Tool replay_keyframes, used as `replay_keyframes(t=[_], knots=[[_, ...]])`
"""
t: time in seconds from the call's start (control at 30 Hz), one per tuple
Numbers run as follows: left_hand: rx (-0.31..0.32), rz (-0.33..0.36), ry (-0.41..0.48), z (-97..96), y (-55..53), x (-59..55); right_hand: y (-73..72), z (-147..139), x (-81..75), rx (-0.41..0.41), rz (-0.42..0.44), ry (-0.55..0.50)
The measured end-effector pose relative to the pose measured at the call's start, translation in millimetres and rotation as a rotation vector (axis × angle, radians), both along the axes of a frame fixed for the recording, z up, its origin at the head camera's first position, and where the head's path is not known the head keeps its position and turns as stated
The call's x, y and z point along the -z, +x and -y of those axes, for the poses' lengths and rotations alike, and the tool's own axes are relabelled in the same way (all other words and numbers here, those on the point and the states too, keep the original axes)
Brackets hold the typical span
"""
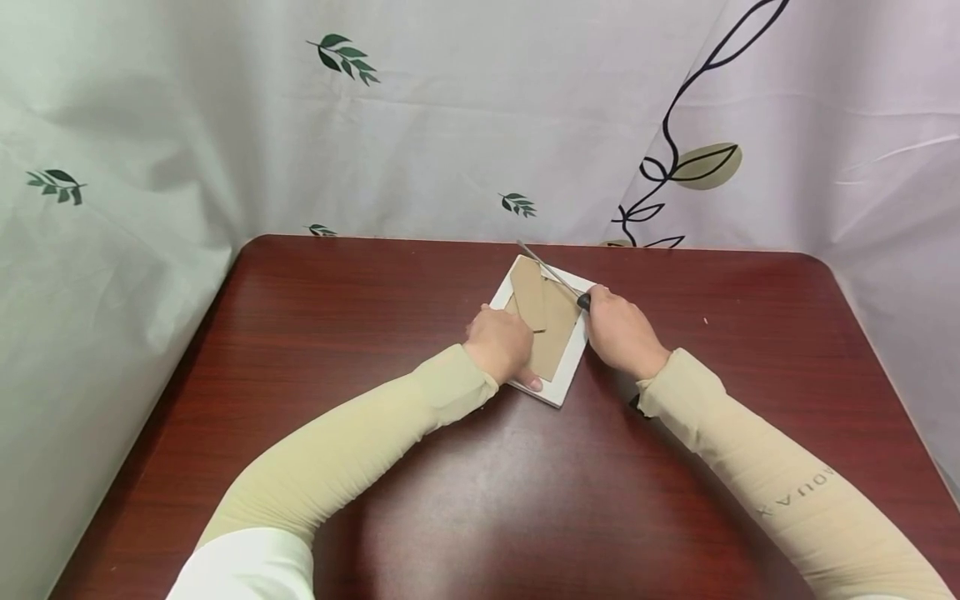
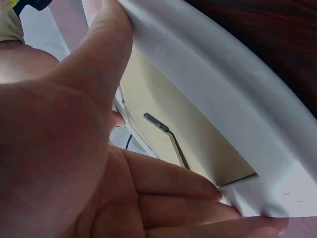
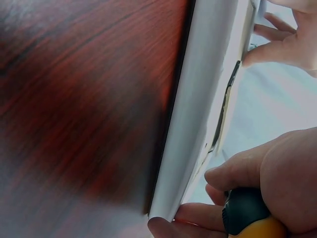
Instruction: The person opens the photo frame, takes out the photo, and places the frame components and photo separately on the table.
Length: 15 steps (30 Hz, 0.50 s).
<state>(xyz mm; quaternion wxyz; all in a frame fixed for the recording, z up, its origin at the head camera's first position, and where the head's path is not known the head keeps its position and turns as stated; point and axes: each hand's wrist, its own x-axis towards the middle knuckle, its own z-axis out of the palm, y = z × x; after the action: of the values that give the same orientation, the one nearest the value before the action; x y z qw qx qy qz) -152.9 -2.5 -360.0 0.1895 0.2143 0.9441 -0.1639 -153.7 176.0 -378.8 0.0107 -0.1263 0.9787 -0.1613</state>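
Note:
A white picture frame lies back side up near the table's far edge, turned at an angle. Its beige backing board carries a fold-out stand leg. My left hand holds the frame at its near left corner, thumb on the near edge and fingers over the left side. In my right hand is a screwdriver with a black and yellow handle. Its metal shaft crosses the frame's far corner, tip pointing up and left. Some right fingertips touch the frame's white side.
The dark red wooden table extends around the frame. A light curtain with leaf prints hangs right behind its far edge. A tiny pale scrap lies to the right of the right hand.

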Motion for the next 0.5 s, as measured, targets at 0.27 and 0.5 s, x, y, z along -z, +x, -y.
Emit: replay_keyframes(t=[0.27, 0.5], knots=[[-0.03, -0.025, -0.024, -8.6, 6.8, 1.0, -4.6, -0.6, 0.6, -0.01, -0.018, -0.002], [-0.049, -0.056, -0.018, -15.5, 14.8, 4.5, -11.2, -1.5, 1.4, -0.019, -0.008, -0.005]])
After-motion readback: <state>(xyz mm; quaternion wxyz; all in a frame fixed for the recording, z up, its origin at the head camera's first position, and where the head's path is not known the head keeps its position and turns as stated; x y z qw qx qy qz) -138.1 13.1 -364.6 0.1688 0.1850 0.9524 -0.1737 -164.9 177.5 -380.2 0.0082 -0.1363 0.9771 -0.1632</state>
